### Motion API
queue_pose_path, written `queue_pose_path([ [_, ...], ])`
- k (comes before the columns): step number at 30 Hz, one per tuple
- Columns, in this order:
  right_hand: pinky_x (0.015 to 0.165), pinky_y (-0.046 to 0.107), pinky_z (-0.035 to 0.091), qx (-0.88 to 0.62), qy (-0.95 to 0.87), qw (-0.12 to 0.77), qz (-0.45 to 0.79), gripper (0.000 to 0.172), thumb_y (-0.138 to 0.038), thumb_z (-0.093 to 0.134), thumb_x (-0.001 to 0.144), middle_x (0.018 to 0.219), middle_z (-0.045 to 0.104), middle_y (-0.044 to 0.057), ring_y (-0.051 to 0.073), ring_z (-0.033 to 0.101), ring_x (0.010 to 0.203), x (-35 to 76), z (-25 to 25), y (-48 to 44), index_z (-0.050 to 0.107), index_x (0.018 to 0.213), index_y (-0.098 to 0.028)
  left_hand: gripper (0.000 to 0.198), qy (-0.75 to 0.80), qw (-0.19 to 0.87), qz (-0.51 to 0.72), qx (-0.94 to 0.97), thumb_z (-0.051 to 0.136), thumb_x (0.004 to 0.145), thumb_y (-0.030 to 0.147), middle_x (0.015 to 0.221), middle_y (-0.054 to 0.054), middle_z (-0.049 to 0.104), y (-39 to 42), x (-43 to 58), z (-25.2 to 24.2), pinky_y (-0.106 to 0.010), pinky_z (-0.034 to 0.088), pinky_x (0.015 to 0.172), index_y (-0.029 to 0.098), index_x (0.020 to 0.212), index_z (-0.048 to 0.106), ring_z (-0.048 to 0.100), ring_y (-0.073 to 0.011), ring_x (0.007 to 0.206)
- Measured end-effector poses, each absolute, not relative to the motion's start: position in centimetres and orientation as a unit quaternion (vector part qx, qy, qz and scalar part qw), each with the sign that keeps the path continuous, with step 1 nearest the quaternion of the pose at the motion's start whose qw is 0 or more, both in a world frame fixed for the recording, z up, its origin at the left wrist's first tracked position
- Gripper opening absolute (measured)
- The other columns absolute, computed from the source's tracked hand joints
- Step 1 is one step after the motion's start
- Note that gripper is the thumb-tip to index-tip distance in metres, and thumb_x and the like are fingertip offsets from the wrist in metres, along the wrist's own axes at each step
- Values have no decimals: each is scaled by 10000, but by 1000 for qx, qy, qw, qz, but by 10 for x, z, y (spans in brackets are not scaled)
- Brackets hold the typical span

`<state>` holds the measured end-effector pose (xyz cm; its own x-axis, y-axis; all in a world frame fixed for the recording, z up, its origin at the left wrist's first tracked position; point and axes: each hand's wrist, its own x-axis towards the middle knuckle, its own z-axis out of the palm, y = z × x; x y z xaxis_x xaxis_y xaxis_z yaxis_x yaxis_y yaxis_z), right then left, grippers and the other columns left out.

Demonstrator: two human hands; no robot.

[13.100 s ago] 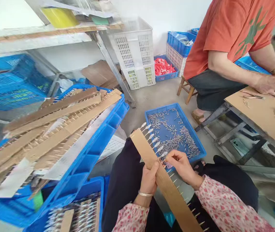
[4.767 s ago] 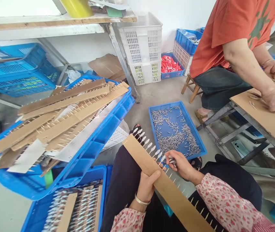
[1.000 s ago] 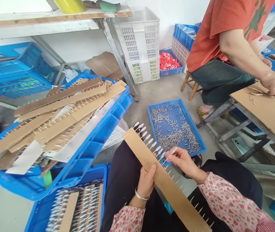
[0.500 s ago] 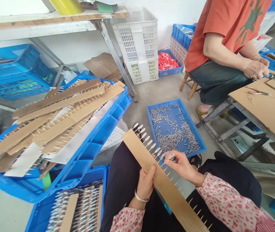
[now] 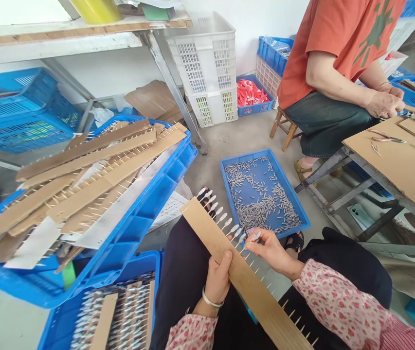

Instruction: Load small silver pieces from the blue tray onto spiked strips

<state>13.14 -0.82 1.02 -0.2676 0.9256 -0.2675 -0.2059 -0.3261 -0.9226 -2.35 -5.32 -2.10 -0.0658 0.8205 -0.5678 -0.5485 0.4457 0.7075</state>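
clock directions are taken from the wearer's lap, twelve straight ahead. at the left, toward ten o'clock, a blue crate is heaped with cardboard strips edged with bare sticks; toward nine, a lower blue bin holds strips with pale-tipped sticks. next, the left hand is closed around a long cardboard strip, thumb flat on its face. this strip slants across the lap, its long axis running from about eleven o'clock to five. its sticks stand out toward one or two o'clock: those near the eleven o'clock end carry pale pieces, while those near the five o'clock end are bare sticks. just right of the left hand's hold, the right hand pinches a grey-white piece beside the last tipped stick; whether it touches a stick, i cannot tell. so the right hand lies on the stick side, nearer the bare points, with the left hand at its seven to eight o'clock. just beyond the right hand, toward twelve, a blue tray holds scattered small grey pieces. at far right, toward two, a co-worker sits at a low table.
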Motion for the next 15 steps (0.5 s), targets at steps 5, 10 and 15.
queue_pose_path([
  [5,472,222,281,-435,-394,408,700,239,-337,728,731,636,576,-22,76,390,498,131,6,-9,567,672,-171,645,526,663,517,122,779,637,427,771,-61,715,-54,-23,-19,-330,560,606,123,1175,593,667,-199,622],
  [10,431,214,225,-439,-368,392,720,278,-377,746,704,581,523,-47,61,321,450,129,1,-10,556,679,-174,632,533,656,518,131,798,607,413,828,-70,722,-51,-23,-12,-328,553,648,137,1149,627,674,-208,676],
  [15,420,219,171,-475,-346,387,711,322,-438,743,690,503,411,-77,57,260,432,129,5,-9,561,683,-172,633,554,635,517,150,797,590,442,960,-118,726,-47,-23,-12,-384,542,767,134,1123,651,678,-276,865],
])
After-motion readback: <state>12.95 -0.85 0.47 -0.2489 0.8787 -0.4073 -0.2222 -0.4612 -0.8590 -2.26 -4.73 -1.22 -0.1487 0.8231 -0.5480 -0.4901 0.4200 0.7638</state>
